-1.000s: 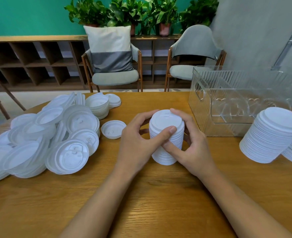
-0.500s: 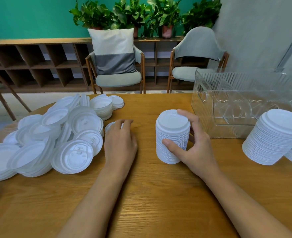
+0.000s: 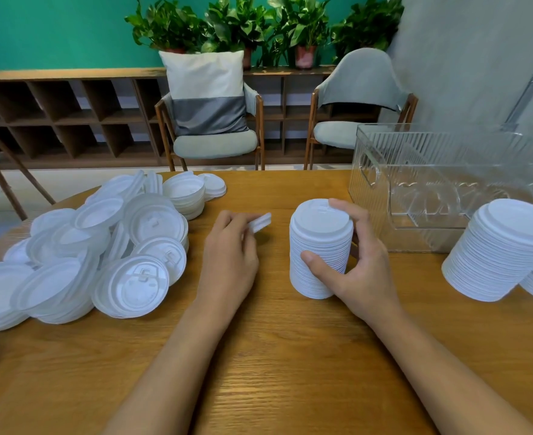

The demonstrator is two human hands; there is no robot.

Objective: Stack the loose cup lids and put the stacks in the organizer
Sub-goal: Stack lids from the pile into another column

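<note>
left grip (image 3: 227, 259) pinches one lid (image 3: 260, 222), right grip (image 3: 358, 274) clasps the middle stack (image 3: 318, 243); organizer (image 3: 372, 196) looks empty, large loose pile (image 3: 102, 252) waits at left.

No readable text, label, brand, number or sign is found. Raised moulded marks are seen on the loose white round plastic cup lids (image 3: 133, 282) piled at the left. A similar mark is seen on the top lid of the upright white stack of lids (image 3: 320, 215). No letters or digits can be made out in these marks. Nothing printed is made out on the clear ribbed plastic organizer (image 3: 416, 158).
</note>
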